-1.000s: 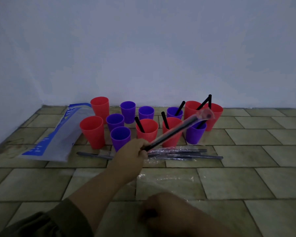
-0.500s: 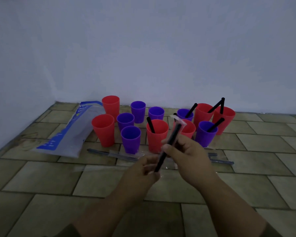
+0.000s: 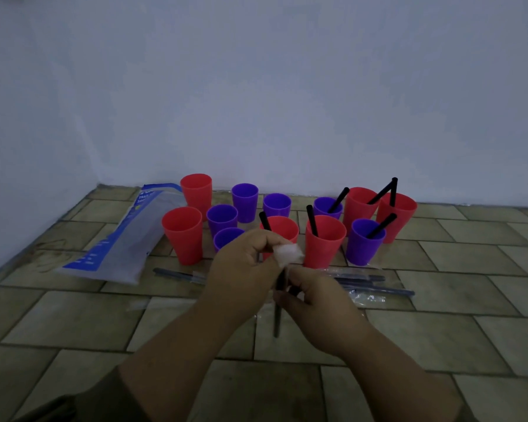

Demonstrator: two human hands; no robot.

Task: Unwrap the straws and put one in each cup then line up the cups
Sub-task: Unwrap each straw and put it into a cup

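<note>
Right hand [image 3: 316, 303]: forearm enters from 5 o'clock, fingers curled round the black straw [image 3: 276, 319], which is held upright. Left hand [image 3: 241, 269]: forearm enters from 7 o'clock, fingertips pinching the wrapper [image 3: 288, 253] bunched at the straw's top. Wrapped straws [image 3: 375, 284] lie on the floor [image 3: 439, 336] at 3 o'clock of the hands. Cups [image 3: 325, 245] cluster at 12 o'clock; several hold straws.

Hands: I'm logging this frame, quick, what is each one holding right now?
Left hand: closed, pinching the wrapper at the top of the straw.
Right hand: closed, gripping the straw lower down.
</note>
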